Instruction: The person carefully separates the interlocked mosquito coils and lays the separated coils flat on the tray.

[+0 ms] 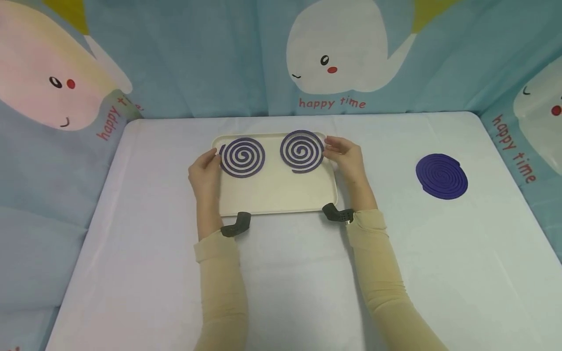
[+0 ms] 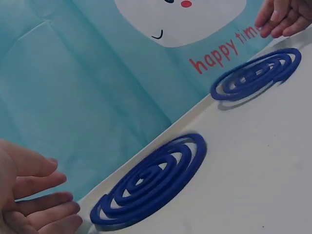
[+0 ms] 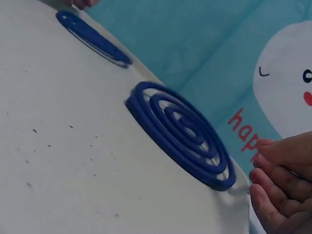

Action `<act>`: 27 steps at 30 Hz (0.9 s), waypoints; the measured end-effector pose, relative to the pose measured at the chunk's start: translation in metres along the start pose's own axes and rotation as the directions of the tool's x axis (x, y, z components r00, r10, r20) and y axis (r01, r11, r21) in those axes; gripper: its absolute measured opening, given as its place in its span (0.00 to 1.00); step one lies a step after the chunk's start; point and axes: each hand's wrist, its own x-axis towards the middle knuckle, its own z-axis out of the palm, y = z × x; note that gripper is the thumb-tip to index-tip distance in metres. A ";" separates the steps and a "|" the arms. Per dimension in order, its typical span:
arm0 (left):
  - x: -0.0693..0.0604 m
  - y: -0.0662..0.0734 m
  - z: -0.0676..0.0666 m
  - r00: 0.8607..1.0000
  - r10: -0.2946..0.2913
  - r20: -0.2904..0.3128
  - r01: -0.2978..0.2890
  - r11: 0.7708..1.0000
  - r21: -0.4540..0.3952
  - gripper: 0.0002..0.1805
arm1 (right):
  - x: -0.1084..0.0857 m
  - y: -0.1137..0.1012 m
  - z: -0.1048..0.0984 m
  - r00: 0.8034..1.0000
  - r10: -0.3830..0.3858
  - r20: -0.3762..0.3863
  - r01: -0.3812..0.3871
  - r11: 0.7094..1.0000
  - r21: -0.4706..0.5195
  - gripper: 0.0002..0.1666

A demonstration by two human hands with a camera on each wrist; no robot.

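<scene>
Two loose blue spirals lie on a cream tray (image 1: 276, 195), one at its upper left (image 1: 243, 157) and one at its upper right (image 1: 302, 151). Beside the tray's left edge is my left hand (image 1: 205, 178), its fingers apart and relaxed near the left spiral (image 2: 146, 183); in the left wrist view nothing is between these fingers (image 2: 41, 195). My right hand (image 1: 347, 158) is at the right edge, fingertips close to the right spiral (image 3: 183, 136). The right wrist view shows that hand (image 3: 285, 183) with fingers slightly bent, a small gap from the spiral.
A tightly wound purple-blue coil (image 1: 441, 176) lies on the white table (image 1: 439, 253), to the right of the tray. Behind the table hangs a blue cloth (image 1: 219, 58) printed with whales. Small dark specks dot the tray's surface in the right wrist view.
</scene>
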 end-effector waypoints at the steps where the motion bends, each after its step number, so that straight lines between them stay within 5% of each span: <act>1: 0.000 0.001 0.001 1.000 -0.004 -0.002 0.004 1.000 -0.011 0.18 | 0.001 0.000 -0.002 1.000 0.005 0.001 -0.005 1.000 -0.015 0.23; 8: 0.000 0.003 0.010 0.996 0.029 0.089 -0.010 0.979 -0.201 0.17 | 0.002 0.001 -0.016 0.996 0.084 -0.016 -0.084 0.997 0.001 0.23; 14: -0.006 0.004 0.024 0.978 0.079 0.191 -0.025 0.963 -0.268 0.18 | -0.003 0.004 -0.039 0.997 0.070 -0.040 -0.071 0.997 -0.033 0.20; 21: -0.018 0.019 0.055 0.937 0.121 0.328 -0.045 0.972 -0.231 0.17 | -0.016 0.009 -0.082 0.994 0.045 -0.100 -0.045 0.999 -0.006 0.21; 27: -0.039 0.026 0.099 0.892 0.133 0.431 -0.023 0.968 -0.250 0.17 | -0.029 0.012 -0.121 0.988 0.026 -0.154 -0.030 0.999 -0.021 0.21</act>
